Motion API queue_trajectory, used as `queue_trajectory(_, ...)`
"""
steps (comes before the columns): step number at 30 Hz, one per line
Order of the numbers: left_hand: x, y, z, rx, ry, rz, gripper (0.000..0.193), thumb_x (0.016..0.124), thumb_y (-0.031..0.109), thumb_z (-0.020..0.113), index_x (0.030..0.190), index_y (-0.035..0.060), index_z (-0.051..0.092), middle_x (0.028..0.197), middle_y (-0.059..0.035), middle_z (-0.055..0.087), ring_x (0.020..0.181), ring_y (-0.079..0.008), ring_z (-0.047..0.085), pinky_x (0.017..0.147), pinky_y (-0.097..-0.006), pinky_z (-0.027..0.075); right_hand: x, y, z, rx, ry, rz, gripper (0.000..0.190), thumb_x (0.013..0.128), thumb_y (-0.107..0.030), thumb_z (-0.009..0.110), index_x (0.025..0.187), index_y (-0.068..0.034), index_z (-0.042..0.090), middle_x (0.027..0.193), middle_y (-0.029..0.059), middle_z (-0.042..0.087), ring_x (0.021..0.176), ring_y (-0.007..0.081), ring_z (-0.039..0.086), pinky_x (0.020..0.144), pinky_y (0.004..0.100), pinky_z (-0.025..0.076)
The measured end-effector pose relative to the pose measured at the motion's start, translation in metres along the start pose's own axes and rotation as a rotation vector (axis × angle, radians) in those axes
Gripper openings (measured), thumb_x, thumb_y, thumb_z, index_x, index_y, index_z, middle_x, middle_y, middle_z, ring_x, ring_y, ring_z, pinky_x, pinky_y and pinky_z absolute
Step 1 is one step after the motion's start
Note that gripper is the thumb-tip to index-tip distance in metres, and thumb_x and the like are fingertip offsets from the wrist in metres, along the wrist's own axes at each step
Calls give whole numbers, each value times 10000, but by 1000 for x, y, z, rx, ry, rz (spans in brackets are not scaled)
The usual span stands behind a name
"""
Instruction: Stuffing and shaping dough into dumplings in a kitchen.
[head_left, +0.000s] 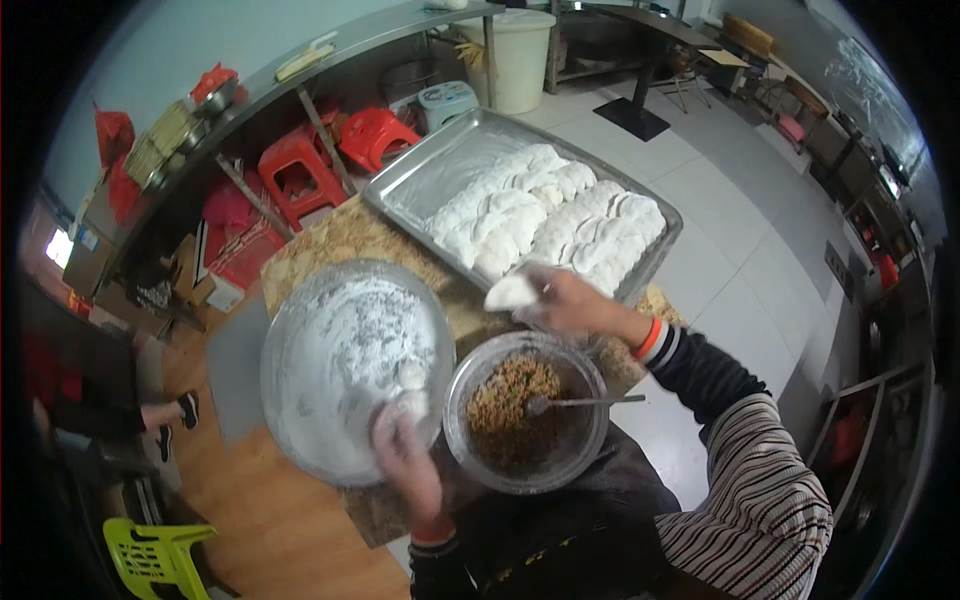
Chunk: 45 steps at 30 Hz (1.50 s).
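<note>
My right hand (570, 300) grips a white half-moon dumpling (510, 293) at the near edge of a metal tray (424, 161). Rows of floured dumplings (551, 214) fill much of that tray. Over a round floured pan (307, 420), my left hand (409, 457) is blurred, its fingers at a small pale piece of dough (412, 377); whether they hold it is unclear. Between my hands and close to my body stands a clear bowl (525, 486) of minced filling (510, 397). A metal spoon (585, 402) rests in the filling, its handle over the right rim.
The tray, pan and bowl share a stone-patterned tabletop (315, 244). Red plastic stools (300, 169) stand beyond it, below a long metal shelf (360, 45). A green plastic chair (161, 559) is at lower left, near a person's foot (189, 409).
</note>
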<state>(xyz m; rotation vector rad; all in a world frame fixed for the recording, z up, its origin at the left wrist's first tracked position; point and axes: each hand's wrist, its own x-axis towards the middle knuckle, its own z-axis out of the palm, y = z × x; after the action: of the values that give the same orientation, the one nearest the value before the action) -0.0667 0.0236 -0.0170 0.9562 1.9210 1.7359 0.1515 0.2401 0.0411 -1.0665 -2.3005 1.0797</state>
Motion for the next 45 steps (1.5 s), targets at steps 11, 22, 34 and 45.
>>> queue_trajectory(11,21,-31,-32,733,74,273,295,893,49,551,1159,-81,552,1295,-223,475,1194,-387,471,1006,-449,406,143,211,-155,-592,551,185,436,711,-163,705,1107,-8,606,1033,208,647,997,370,612,866,416,482)
queue_trajectory(22,16,-40,-38,778,89,306,249,900,79,559,1078,-95,574,1240,-235,506,1144,-408,503,967,-469,422,161,208,-154,-290,324,192,517,714,5,588,1227,-57,570,1164,197,622,1083,345,591,906,388,474)
queue_trajectory(34,26,-43,-35,588,156,459,360,878,-6,482,1231,-72,495,1237,-244,507,1175,-401,478,1019,-440,379,41,13,-29,-279,135,-460,348,805,-25,659,1145,-44,587,1080,142,611,1010,312,599,861,386,484)
queue_trajectory(45,17,-43,-52,393,306,278,359,860,-56,487,1218,-37,506,1163,-225,534,1139,-382,498,974,-435,403,47,-56,145,-530,-615,-611,646,954,-555,357,1417,-105,383,1491,136,337,1404,264,269,1157,472,181)
